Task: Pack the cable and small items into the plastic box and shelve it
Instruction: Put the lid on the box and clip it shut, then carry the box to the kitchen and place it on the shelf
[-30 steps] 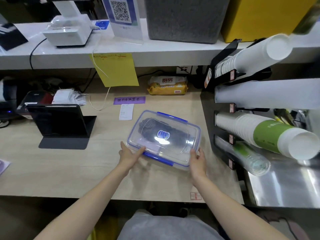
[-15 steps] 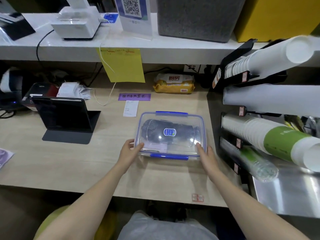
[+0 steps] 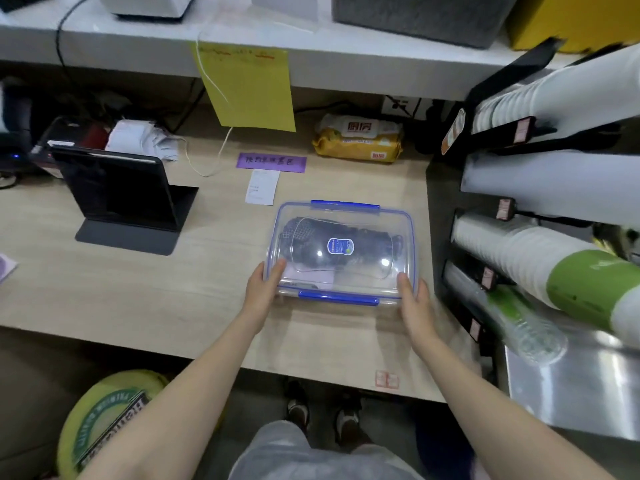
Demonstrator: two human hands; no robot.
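Note:
A clear plastic box (image 3: 341, 252) with blue clips and a closed lid sits on the wooden counter, square to the front edge. Dark items, with a blue oval label on the lid above them, show through it. My left hand (image 3: 263, 289) grips the box's near left corner, thumb on the lid. My right hand (image 3: 414, 301) presses against the near right corner. The white shelf (image 3: 311, 60) runs along the back, above the counter.
A black tablet on a stand (image 3: 117, 199) stands to the left. A yellow sheet (image 3: 249, 88), a purple label (image 3: 272, 162), a receipt (image 3: 261, 187) and a yellow wipes pack (image 3: 358, 140) lie behind the box. Cup dispensers (image 3: 540, 251) jut out at the right.
The box has been turned from a skewed angle to square with the counter edge. Both hands stayed on its near corners. The view has tilted downward.

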